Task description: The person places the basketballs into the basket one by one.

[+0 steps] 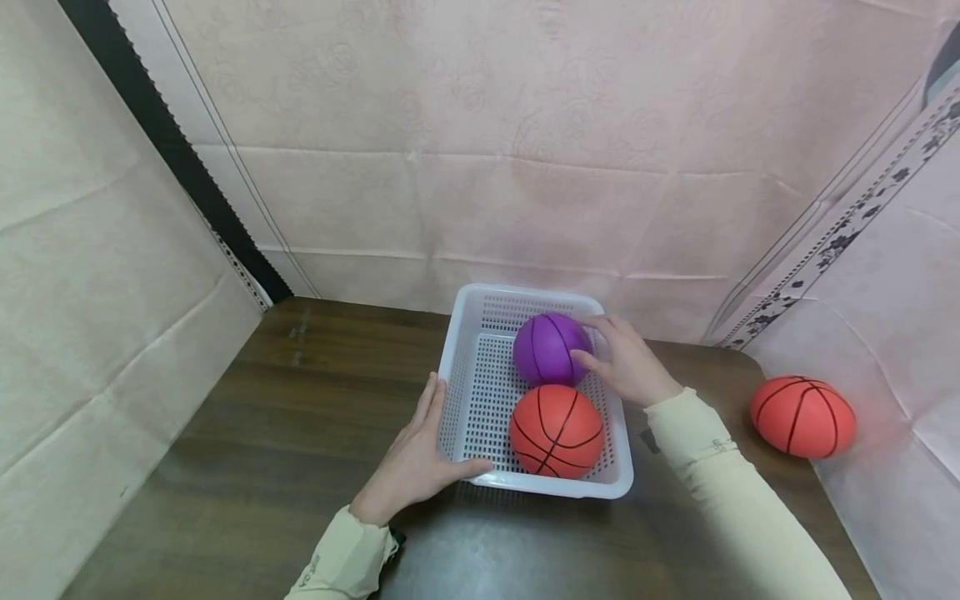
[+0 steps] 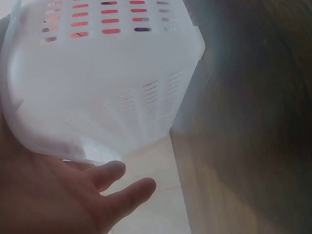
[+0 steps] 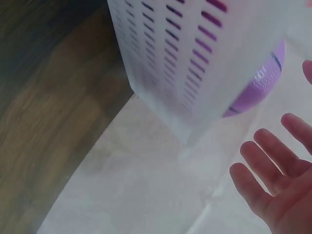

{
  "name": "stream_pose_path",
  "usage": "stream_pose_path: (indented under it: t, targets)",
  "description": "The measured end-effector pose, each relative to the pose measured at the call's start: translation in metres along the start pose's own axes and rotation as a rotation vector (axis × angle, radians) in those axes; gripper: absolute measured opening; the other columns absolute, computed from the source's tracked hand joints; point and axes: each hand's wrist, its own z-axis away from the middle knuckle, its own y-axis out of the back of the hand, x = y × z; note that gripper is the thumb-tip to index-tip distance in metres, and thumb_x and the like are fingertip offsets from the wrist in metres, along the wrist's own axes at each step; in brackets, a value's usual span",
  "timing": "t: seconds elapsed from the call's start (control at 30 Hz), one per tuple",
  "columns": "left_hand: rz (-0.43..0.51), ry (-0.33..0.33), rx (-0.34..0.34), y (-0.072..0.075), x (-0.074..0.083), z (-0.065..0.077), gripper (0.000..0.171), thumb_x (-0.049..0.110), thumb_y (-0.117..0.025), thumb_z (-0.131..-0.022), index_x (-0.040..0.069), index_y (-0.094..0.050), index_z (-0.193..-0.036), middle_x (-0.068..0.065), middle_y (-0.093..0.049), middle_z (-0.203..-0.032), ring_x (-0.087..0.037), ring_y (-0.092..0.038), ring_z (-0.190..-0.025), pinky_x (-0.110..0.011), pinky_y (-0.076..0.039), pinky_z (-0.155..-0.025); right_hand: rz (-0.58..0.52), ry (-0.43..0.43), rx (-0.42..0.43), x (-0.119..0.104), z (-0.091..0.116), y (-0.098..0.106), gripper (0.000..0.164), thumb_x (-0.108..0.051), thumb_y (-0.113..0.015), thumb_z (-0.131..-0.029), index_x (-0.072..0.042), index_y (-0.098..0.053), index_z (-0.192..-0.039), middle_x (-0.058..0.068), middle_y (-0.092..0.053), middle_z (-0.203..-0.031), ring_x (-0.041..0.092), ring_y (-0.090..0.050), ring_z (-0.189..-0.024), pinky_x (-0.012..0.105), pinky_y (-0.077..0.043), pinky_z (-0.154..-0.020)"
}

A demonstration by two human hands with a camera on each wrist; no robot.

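A white plastic basket with slotted walls stands on the table. Inside it, a purple ball with dark lines lies behind an orange basketball. My left hand rests against the basket's near left corner, fingers extended along the left side and thumb at the near rim. In the left wrist view, fingers reach past the basket wall. Over the basket's right rim comes my right hand, thumb and fingertips at the purple ball's right side. The right wrist view has its fingers spread and relaxed.
A second orange basketball lies at the table's right edge, beside the cloth hanging there. Pale cloth also hangs behind the basket and on the left. The dark wooden table runs out on both sides of the basket.
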Motion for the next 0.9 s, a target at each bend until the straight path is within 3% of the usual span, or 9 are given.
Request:
stream_pose_path:
  t: [0.17, 0.4, 0.5, 0.67, 0.8, 0.9]
  targets:
    - [-0.005, 0.006, 0.002, 0.0, 0.0, 0.0, 0.136, 0.083, -0.069, -0.058, 0.024, 0.004, -0.157, 0.018, 0.014, -0.159, -0.032, -0.043, -0.13, -0.055, -0.042, -0.099, -0.028, -0.025, 0.102, 0.009, 0.013, 0.008, 0.065, -0.04, -0.067, -0.092, -0.004, -0.046, -0.142, 0.019, -0.043, -0.138, 0.038, -0.038, -0.129, 0.061, -0.032, -0.103]
    - [-0.009, -0.002, 0.008, 0.0, 0.0, 0.0, 0.135, 0.081, -0.07, -0.059, 0.024, 0.003, -0.157, 0.019, 0.014, -0.159, -0.032, -0.043, -0.13, -0.055, -0.041, -0.099, -0.038, -0.118, 0.327, 0.024, 0.038, 0.015, 0.071, -0.036, -0.071, -0.089, -0.002, -0.04, -0.144, 0.024, -0.032, -0.145, 0.045, -0.029, -0.132, 0.067, -0.025, -0.102]
    - [-0.007, -0.006, 0.007, 0.0, -0.002, 0.0, 0.135, 0.08, -0.071, -0.06, 0.024, 0.003, -0.157, 0.018, 0.014, -0.159, -0.032, -0.044, -0.129, -0.056, -0.041, -0.098, 0.002, -0.196, 0.429, 0.031, 0.051, 0.024, 0.076, -0.039, -0.071, -0.088, -0.002, -0.038, -0.146, 0.025, -0.029, -0.146, 0.046, -0.027, -0.132, 0.069, -0.022, -0.101]
    - [-0.01, -0.013, 0.006, -0.001, -0.004, -0.001, 0.133, 0.075, -0.074, -0.062, 0.024, 0.005, -0.157, 0.019, 0.016, -0.158, -0.033, -0.042, -0.131, -0.056, -0.041, -0.099, 0.08, -0.353, 0.629, 0.054, 0.072, 0.041, 0.087, -0.043, -0.073, -0.083, -0.004, -0.032, -0.148, 0.023, -0.025, -0.148, 0.042, -0.022, -0.135, 0.063, -0.018, -0.106]
    - [-0.018, -0.017, 0.001, -0.002, -0.004, -0.001, 0.133, 0.075, -0.073, -0.063, 0.024, 0.006, -0.156, 0.02, 0.017, -0.158, -0.034, -0.04, -0.132, -0.056, -0.041, -0.099, 0.141, -0.49, 0.736, 0.079, 0.094, 0.056, 0.092, -0.047, -0.075, -0.08, -0.008, -0.027, -0.149, 0.021, -0.023, -0.148, 0.043, -0.022, -0.132, 0.062, -0.017, -0.105]
    - [-0.019, -0.011, -0.003, -0.001, -0.004, -0.001, 0.133, 0.079, -0.071, -0.061, 0.025, 0.006, -0.156, 0.021, 0.017, -0.157, -0.034, -0.041, -0.132, -0.056, -0.041, -0.099, 0.188, -0.603, 0.763, 0.096, 0.112, 0.065, 0.097, -0.052, -0.073, -0.078, -0.009, -0.023, -0.149, 0.02, -0.02, -0.149, 0.043, -0.02, -0.132, 0.063, -0.017, -0.103]
